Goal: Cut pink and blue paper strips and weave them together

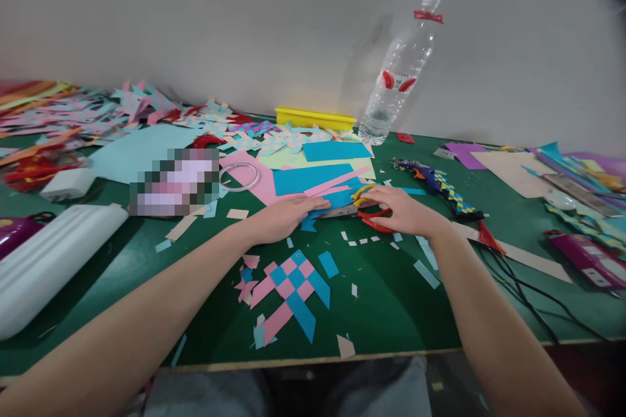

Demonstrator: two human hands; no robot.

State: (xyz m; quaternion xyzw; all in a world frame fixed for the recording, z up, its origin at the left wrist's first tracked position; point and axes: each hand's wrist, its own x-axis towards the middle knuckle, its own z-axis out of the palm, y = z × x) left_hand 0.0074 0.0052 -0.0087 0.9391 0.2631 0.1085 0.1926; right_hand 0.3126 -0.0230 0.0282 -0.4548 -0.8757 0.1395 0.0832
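Observation:
My right hand (395, 208) grips scissors (342, 210) with one yellow and one red handle loop, their blades pointing left. Opposite the blades, my left hand (281, 218) rests low over the table, its fingertips closed on a piece of blue paper (309, 224). Part of that paper is hidden by the fingers. Just behind both hands lie blue sheets (313, 177) and pink strips (337, 182). Nearer me is a woven pink and blue paper fish (293, 283) with an eye dot and cut tails. A small blue rectangle (328, 264) lies beside it.
Paper scraps dot the green table (391, 313). A phone (173, 186), a tape ring (239, 177) and a white long object (59, 267) are left. Behind stand a tilted-looking bottle (398, 78) and a yellow tray (315, 119). Black cables (518, 283) run right.

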